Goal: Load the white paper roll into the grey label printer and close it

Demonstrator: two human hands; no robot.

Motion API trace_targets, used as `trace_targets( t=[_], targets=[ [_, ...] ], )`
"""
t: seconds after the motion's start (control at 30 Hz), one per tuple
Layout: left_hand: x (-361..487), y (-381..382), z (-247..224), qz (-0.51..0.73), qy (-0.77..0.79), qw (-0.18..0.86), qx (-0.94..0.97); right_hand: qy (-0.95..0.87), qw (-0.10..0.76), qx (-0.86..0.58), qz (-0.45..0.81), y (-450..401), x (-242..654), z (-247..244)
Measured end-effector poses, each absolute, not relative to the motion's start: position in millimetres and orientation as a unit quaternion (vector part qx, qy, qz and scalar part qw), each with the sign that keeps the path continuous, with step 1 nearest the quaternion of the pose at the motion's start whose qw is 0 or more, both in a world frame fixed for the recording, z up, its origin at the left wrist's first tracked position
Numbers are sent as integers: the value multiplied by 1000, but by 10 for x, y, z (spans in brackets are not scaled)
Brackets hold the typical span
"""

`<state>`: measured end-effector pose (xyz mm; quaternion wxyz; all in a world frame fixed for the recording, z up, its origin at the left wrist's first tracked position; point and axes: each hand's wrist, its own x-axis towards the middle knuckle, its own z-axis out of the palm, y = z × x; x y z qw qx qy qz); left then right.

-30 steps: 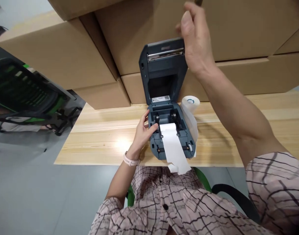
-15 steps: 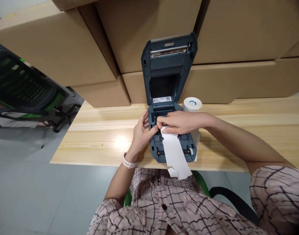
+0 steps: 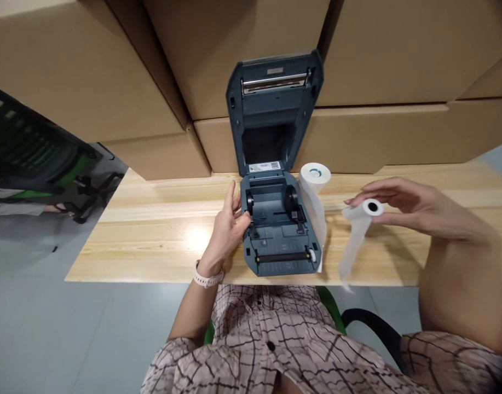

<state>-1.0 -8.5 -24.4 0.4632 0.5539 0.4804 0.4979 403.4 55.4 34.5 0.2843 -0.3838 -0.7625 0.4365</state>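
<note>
A dark blue-grey label printer point(image 3: 281, 246) stands on the table with its lid point(image 3: 271, 120) raised. Its bay is bare, showing two black roll holders and a black roller near the front. My left hand point(image 3: 229, 224) grips the printer's left side, thumb on the rim and fingers along the outer wall. Out to the right, my right hand point(image 3: 407, 205) pinches a small white paper roll point(image 3: 363, 209) with a dark core, apart from the printer. A loose strip of paper hangs from this roll. Upright beside the printer stands a larger white roll point(image 3: 315, 175), its strip trailing forward.
Large cardboard boxes point(image 3: 398, 60) form a wall along the back of the wooden table point(image 3: 152, 235). The table's front edge runs close to my body. On the left, a black and green office chair point(image 3: 37, 148) stands on the grey floor, with part of another person visible there.
My right hand has lifted the small paper roll out of the printer and carried it right. My left hand has stayed on the printer's left side. The view has shifted slightly.
</note>
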Motion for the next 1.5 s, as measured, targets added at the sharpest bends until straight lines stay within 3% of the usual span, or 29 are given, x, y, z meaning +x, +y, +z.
trace_targets(
  t=[0.2, 0.43, 0.67, 0.9, 0.97, 1.07, 1.23, 1.5],
  targets=[
    [-39, -77, -266, 489, 474, 453, 575, -686, 273, -427, 522, 691, 3968, -237],
    [-44, -75, -263, 490, 476, 446, 578, -717, 234, -419, 506, 1107, 4055, 154],
    [-41, -80, -238, 481, 472, 447, 588, -743, 145, -403, 515, 1725, 3278, -25],
    [-15, -108, -205, 485, 478, 446, 581, -727, 195, -324, 574, 1301, 3287, 527],
    [-11, -108, -195, 486, 478, 442, 583, -779, 168, -262, 544, 1212, 3100, 761],
    [-15, -102, -190, 477, 483, 427, 597, -893, 47, -208, 397, 1164, 2666, 989],
    [-28, -97, -192, 466, 495, 407, 610, -946, -54, -227, 223, 1147, 2184, 959],
    [-39, -98, -205, 460, 499, 395, 619, -938, -155, -240, 195, 1217, 1963, 712]
  ],
)
